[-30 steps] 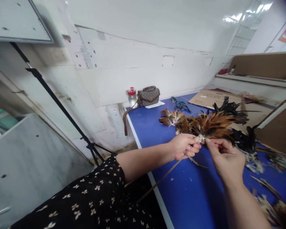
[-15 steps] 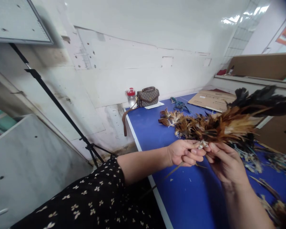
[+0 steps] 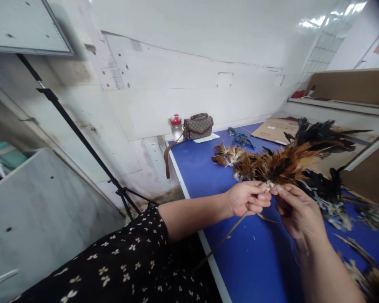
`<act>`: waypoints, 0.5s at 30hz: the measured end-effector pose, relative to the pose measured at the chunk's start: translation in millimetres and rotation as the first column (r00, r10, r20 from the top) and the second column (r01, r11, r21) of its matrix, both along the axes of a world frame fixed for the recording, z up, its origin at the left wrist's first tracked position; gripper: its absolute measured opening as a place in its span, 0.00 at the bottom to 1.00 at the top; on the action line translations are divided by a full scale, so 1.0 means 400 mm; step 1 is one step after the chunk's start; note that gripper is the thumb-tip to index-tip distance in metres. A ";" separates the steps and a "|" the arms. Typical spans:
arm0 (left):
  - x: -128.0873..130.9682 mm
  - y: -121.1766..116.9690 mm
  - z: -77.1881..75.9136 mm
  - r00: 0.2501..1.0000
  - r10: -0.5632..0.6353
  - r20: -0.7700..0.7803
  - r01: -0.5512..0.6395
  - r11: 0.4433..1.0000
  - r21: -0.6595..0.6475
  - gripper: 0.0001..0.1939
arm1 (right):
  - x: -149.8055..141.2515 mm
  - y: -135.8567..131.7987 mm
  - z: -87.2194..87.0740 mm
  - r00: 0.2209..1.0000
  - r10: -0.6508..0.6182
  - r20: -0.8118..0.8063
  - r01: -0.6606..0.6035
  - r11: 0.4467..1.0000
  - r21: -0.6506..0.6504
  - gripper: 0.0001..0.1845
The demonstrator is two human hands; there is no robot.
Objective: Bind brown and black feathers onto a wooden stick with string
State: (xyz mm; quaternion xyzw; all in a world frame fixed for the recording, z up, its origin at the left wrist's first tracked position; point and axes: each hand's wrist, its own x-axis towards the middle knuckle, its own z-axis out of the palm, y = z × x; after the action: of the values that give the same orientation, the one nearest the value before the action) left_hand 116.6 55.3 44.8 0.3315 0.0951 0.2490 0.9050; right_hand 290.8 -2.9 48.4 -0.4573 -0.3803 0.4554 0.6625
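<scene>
Above the blue table I hold a bunch of brown and black feathers by its pale quill ends. My left hand is closed round a thin stick that slants down past the table's edge, its fingertips pinching the quill ends. My right hand pinches the same quill ends from the other side, fingers curled. The feather tips fan out up and to the right.
More loose feathers lie on the table behind and to the right. A brown checked handbag, a red-capped jar and a green cord sit at the far end. Cardboard lies at the back right. A black tripod stands left.
The feather bunch was lifted higher and swung right half a second ago, then came back down slightly. Both hands keep their pinch on the quill ends.
</scene>
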 end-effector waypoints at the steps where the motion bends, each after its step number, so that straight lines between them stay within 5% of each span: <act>1: 0.004 0.002 -0.004 1.000 0.000 -0.010 0.000 1.000 0.006 0.03 | 0.008 -0.002 -0.001 1.000 0.008 0.015 -0.008 1.000 -0.024 0.32; 9: 0.022 -0.010 -0.002 0.993 -0.113 -0.045 0.114 0.993 0.028 0.09 | 0.080 -0.018 -0.028 0.987 0.067 0.143 -0.057 0.996 -0.074 0.35; 15: 0.025 -0.022 0.000 0.994 -0.056 -0.097 0.064 0.995 0.081 0.15 | 0.129 -0.012 -0.060 0.932 0.034 0.361 -0.020 0.999 -0.042 0.36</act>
State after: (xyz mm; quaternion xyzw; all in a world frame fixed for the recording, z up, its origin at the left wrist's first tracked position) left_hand 126.4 46.5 44.9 0.3834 0.1170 0.2094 0.8919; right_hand 342.5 -7.7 24.3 -0.5403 -0.4932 0.3799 0.5662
